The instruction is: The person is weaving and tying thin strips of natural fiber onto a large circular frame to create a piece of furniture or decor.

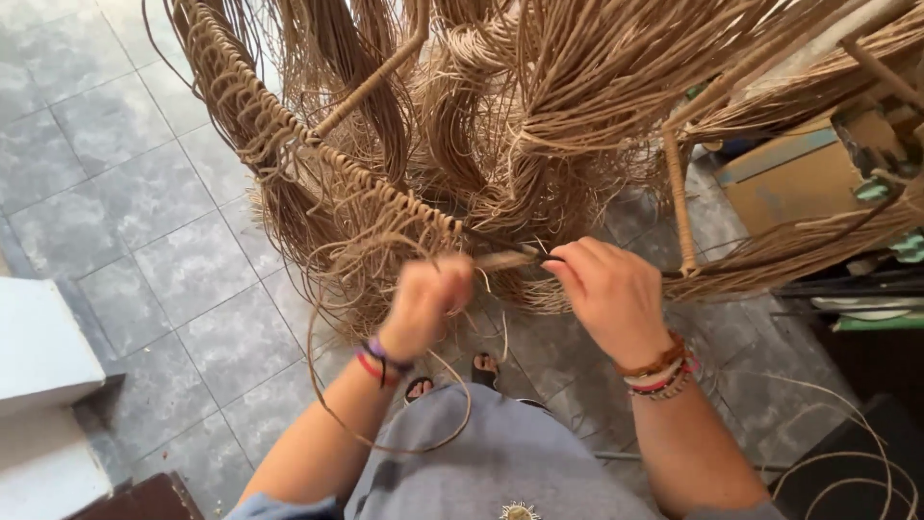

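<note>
A curved rattan frame rail [289,135], wrapped in woven brown strands, runs from the upper left down to the middle. Long loose rattan strands [568,87] hang in bundles all over the frame. My left hand [423,303] is closed around a thin strand, blurred, just below the rail's lower end. That strand loops down past my wrist [385,438]. My right hand [611,289] pinches strands at the rail's end [505,258], fingers pointing left. Both wrists carry coloured bracelets.
Grey tiled floor [125,193] lies at the left. A white step [38,356] stands at the lower left. A cardboard box [799,178] and dark clutter sit at the right. Loose strand coils [847,472] lie at the lower right. My sandalled feet [452,377] show below the hands.
</note>
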